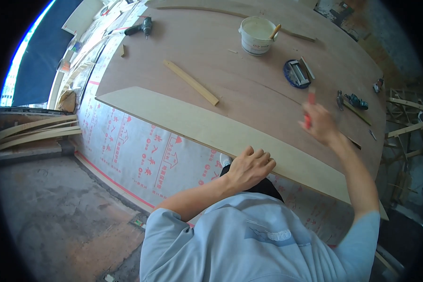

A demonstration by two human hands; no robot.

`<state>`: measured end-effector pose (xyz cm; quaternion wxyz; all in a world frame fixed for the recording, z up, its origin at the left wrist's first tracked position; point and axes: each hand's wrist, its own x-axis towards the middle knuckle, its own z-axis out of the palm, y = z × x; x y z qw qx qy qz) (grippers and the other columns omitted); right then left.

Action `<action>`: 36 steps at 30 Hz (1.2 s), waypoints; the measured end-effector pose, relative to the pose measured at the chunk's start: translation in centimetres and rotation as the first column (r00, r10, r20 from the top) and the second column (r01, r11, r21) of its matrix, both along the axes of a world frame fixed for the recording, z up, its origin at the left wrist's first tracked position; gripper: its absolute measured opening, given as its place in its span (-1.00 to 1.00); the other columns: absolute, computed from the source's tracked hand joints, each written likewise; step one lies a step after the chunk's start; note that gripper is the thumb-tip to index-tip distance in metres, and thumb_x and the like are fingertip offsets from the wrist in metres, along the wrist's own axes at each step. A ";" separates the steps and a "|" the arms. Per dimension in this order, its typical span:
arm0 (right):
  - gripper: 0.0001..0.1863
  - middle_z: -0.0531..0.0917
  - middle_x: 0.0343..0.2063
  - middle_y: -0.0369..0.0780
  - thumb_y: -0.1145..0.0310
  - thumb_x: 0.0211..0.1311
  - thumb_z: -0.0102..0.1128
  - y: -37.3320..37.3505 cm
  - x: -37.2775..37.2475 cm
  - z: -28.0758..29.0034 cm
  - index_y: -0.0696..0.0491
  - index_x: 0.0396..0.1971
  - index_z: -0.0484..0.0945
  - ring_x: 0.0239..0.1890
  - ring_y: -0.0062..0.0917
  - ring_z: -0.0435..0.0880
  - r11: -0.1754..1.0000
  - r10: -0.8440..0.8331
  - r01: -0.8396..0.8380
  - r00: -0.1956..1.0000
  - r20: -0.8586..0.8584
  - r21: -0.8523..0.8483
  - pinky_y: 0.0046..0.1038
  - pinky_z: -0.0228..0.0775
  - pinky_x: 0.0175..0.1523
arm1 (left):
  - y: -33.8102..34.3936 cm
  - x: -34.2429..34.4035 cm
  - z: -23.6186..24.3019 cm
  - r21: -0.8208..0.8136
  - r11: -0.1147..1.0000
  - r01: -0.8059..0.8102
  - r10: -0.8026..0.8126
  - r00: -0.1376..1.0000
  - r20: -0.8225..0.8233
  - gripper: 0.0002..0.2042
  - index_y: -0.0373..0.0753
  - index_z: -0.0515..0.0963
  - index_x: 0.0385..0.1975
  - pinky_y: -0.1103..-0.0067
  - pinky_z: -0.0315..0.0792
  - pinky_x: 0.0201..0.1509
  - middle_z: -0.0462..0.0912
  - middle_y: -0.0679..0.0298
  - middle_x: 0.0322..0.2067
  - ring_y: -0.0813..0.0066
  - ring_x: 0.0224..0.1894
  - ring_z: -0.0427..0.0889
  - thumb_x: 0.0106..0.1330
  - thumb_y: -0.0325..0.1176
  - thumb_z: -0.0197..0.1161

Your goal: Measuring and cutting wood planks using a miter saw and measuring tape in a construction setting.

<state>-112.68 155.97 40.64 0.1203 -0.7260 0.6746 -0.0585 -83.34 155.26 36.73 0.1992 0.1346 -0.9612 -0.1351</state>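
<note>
A long pale plywood board (192,122) with pointed ends lies slantwise along the near edge of a large brown sheet. My left hand (251,167) is closed at the board's near edge, its fingers bent over the top face. In my raised right hand (322,123) is a slim red-handled tool (308,120) with a lighter tip; it is blurred, so its exact kind does not show. This hand is above the brown sheet, beyond the board and apart from it. Farther off lies a dark blue round dish (291,81) with small pale metallic pieces in it.
On the brown sheet (141,56) are a wood strip (191,83), a white bucket (256,42) with a wooden-handled brush, a cordless drill (143,28), a hammer (340,99) and a teal power tool (356,101). Bent wood strips (37,129) lie at left.
</note>
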 end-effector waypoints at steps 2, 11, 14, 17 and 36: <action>-0.62 0.60 -0.36 -0.10 0.29 0.04 0.39 -6.1 0.8 -7.3 0.02 -0.26 0.36 -0.21 -0.17 0.62 0.966 0.244 -0.241 0.970 -0.020 0.097 -0.12 0.50 -0.12 | 1.5 0.7 0.3 0.000 1.000 0.031 -0.030 0.984 0.175 -0.84 -0.12 0.50 -0.33 0.53 0.32 -0.27 0.46 0.38 -0.45 0.51 -0.31 0.49 0.09 -0.30 0.19; -0.63 0.52 -0.06 -0.11 0.48 0.03 0.29 -22.4 2.8 -20.3 -0.04 -0.12 0.46 0.14 -0.24 0.47 0.911 0.399 -0.358 0.891 -0.217 0.206 -0.15 0.32 0.18 | 7.5 6.0 -8.7 0.120 0.991 0.054 -0.094 0.930 0.354 -0.70 -0.05 0.51 -0.03 0.39 0.32 0.03 0.40 0.32 -0.02 0.51 -0.03 0.43 0.22 -0.30 0.11; -0.51 0.50 0.00 -0.10 0.50 -0.02 0.32 -24.5 3.1 -18.5 -0.06 -0.02 0.42 0.18 -0.22 0.43 0.914 0.394 -0.339 0.874 -0.285 0.224 -0.14 0.28 0.22 | 8.6 7.3 -12.2 0.203 0.975 0.086 -0.162 0.904 0.395 -0.67 -0.01 0.43 0.04 0.38 0.32 0.03 0.35 0.32 0.15 0.50 0.13 0.38 0.25 -0.32 0.11; -0.37 0.45 0.10 -0.08 0.41 -0.07 0.42 -25.8 3.9 -16.0 -0.08 0.07 0.36 0.27 -0.20 0.33 0.924 0.318 -0.211 0.887 -0.336 0.317 -0.07 0.20 0.28 | 9.0 7.4 -15.5 0.156 0.986 0.066 -0.128 0.893 0.431 -0.56 0.09 0.29 0.21 0.34 0.29 0.10 0.13 0.29 0.40 0.44 0.33 0.25 0.31 -0.32 0.07; -0.65 0.61 -0.30 -0.03 0.19 0.39 0.07 -21.3 25.3 -18.8 0.12 -0.03 0.31 -0.26 -0.06 0.64 0.915 -0.403 0.397 0.876 0.265 0.077 -0.10 0.50 -0.15 | 5.7 7.2 -20.3 0.029 0.936 0.352 -0.350 0.914 0.204 -0.51 -0.05 0.38 0.28 0.01 -0.09 0.50 0.10 0.08 0.43 0.12 0.49 0.01 0.37 -0.06 -0.02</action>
